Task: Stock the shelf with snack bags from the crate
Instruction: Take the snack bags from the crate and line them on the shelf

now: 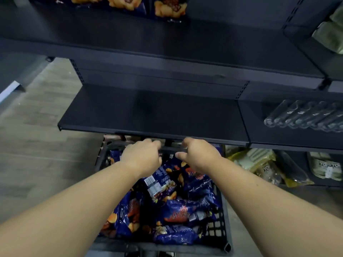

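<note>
A black lattice crate (221, 232) on the floor holds several dark blue snack bags (178, 210). Both my arms reach over it toward its far end, just under the front edge of a bare black shelf (152, 112). My left hand (143, 156) hovers palm down with fingers curled downward; nothing shows in it. My right hand (198, 154) is beside it, fingers bent and thumb out, also holding nothing visible. The fingertips of both are partly hidden. More blue snack bags (167, 8) stand on the top shelf.
Clear bottles (304, 117) lie in a row on the shelf section to the right. Yellow and white packets (259, 164) fill the low shelf at right. Green bundles (332, 30) sit at top right. Grey wood floor (37, 145) lies to the left.
</note>
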Available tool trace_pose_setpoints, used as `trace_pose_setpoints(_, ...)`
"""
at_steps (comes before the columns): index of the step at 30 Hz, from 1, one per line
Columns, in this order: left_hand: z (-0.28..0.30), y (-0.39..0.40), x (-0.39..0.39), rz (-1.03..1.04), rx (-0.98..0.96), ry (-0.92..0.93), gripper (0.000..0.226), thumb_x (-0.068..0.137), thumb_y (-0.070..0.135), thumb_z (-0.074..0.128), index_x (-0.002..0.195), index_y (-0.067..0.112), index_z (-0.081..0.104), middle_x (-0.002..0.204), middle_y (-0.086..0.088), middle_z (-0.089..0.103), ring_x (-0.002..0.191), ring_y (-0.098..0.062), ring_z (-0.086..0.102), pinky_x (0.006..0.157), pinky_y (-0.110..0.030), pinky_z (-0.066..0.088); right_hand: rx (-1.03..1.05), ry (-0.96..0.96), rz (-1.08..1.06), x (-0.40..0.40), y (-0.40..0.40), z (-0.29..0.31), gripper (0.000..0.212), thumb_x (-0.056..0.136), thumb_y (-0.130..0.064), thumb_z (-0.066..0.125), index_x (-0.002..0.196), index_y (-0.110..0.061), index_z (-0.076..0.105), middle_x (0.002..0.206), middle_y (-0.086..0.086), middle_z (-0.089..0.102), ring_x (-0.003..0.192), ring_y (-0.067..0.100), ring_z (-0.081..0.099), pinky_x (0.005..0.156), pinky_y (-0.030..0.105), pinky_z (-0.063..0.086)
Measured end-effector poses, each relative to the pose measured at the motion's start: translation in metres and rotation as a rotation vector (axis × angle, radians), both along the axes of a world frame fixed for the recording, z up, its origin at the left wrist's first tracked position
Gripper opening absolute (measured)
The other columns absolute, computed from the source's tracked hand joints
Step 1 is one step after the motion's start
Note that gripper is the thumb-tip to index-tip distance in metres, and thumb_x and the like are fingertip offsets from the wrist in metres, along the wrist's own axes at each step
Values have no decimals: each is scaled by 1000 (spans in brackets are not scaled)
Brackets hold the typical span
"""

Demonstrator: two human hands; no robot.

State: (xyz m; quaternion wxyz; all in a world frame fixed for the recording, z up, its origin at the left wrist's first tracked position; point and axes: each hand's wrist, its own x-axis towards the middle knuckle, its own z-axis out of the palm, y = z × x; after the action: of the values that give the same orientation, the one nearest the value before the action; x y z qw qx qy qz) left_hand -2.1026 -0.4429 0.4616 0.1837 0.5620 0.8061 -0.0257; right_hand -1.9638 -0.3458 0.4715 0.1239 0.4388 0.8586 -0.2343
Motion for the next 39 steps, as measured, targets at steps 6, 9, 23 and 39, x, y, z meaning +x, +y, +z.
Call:
trace_pose_setpoints(6, -59, -11, 1, -17, -152, -60, 38, 93, 32, 51, 130, 22, 46, 129, -3, 49, 118, -28, 48, 90, -42, 42, -130, -79, 37, 8, -6, -59, 46, 93, -47, 57, 126, -17, 51, 115, 7, 62, 104, 26, 57, 82, 35, 49)
trace_pose_setpoints(9, -86, -20, -4, -61, -223, -43, 38, 92, 32, 52, 127, 20, 45, 129, -3, 47, 119, -28, 45, 89, -43, 42, -263, -109, 96, 18, -14, -89, 58, 87, -52, 63, 132, -19, 48, 122, 5, 61, 109, 25, 56, 88, 35, 48)
trace_pose_setpoints(23, -183, -38, -3, -293, -335, 136, 70, 96, 19, 37, 152, 22, -4, 158, -10, -4, 144, -36, -3, 117, -50, 8, -462, -292, 311, 46, -44, -172, 74, 86, -43, 68, 147, -28, 29, 145, 1, 40, 132, 23, 36, 104, 39, 36)
trace_pose_setpoints(39, -132, 8, -32, -77, -149, -191, 41, 88, 35, 58, 124, 18, 50, 119, -2, 55, 106, -22, 52, 84, -31, 42, -577, -291, 72, 33, -5, -153, 88, 87, -44, 67, 153, -16, 17, 152, 7, 36, 132, 26, 42, 106, 33, 37)
